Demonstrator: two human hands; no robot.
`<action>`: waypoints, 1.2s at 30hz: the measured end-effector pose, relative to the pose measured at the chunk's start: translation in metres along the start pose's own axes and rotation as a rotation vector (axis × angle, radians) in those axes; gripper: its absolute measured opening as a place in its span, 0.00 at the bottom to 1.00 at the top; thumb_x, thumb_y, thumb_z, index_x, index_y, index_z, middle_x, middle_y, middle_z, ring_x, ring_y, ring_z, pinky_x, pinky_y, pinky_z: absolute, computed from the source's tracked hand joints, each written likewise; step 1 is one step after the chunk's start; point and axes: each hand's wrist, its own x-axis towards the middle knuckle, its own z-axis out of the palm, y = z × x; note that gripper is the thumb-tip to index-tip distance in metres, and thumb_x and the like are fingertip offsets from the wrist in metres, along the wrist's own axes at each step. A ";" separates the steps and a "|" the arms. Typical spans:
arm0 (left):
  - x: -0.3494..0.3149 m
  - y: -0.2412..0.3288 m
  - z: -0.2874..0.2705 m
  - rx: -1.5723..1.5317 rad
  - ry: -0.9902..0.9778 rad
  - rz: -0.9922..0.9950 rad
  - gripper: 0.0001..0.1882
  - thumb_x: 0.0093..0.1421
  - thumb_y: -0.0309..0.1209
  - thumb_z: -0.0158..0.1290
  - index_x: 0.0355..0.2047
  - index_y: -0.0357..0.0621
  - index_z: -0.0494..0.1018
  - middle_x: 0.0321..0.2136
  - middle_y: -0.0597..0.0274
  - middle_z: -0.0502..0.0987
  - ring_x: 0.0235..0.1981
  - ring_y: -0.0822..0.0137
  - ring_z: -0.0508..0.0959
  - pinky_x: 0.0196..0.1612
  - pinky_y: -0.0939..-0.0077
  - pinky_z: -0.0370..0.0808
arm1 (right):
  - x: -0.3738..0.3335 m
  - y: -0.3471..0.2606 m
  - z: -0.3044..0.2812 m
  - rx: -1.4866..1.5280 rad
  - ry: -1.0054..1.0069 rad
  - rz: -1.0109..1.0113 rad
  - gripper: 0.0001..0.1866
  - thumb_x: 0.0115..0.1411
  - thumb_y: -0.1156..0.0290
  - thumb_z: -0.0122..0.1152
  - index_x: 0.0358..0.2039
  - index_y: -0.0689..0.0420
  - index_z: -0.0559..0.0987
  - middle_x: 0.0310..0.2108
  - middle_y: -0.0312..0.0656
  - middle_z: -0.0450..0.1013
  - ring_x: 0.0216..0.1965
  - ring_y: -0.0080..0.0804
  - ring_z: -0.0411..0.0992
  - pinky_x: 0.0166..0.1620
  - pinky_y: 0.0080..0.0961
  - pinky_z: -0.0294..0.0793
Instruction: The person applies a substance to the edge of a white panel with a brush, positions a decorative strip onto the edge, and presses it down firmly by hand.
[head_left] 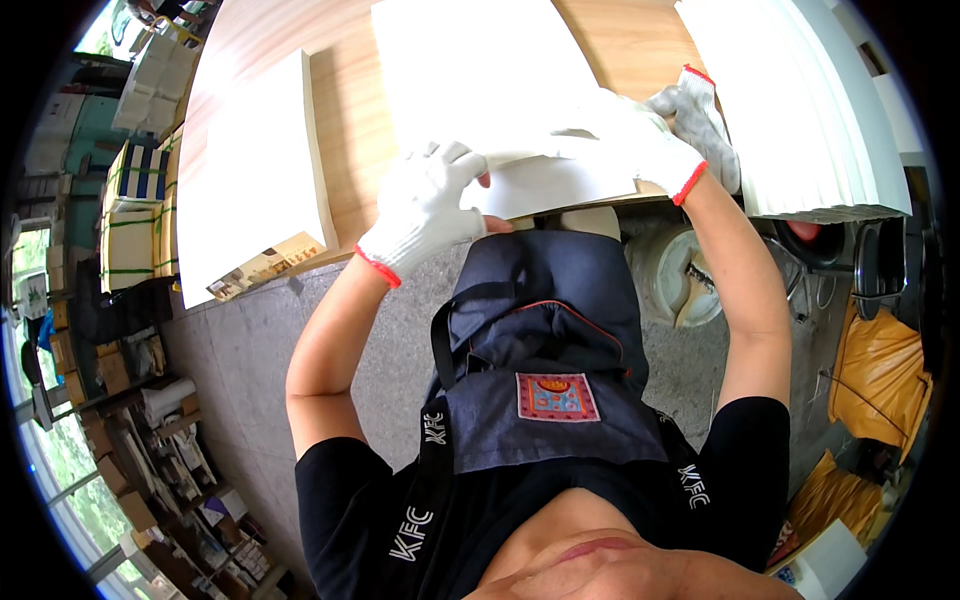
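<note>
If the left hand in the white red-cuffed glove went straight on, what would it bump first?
Probably the big white paper sheet ahead of the left hand; depth is unclear, so they may already touch.

Facing a wood-grain surface [345, 125] toward twelve o'clock, wearing a dark apron [555, 270] and red-cuffed white gloves [425, 238]. Curling the left hand [430, 195] at eleven o'clock by the near edge of white paper [470, 70], holding thumb and forefinger apart. Stretching the right hand [635, 145] over that paper at half past one, just beside a loose grey glove [695, 115]. Working between white stacks [250, 170] at ten and two o'clock, near a round pale tub [655, 278] at three.
</note>
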 end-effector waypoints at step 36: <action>0.037 -0.054 0.011 -0.330 -0.102 -0.458 0.17 0.54 0.41 0.67 0.28 0.38 0.80 0.29 0.64 0.77 0.23 0.69 0.74 0.30 0.73 0.70 | 0.039 0.014 -0.026 0.009 -0.193 0.093 0.28 0.53 0.40 0.65 0.42 0.50 0.83 0.41 0.43 0.80 0.44 0.42 0.77 0.48 0.37 0.74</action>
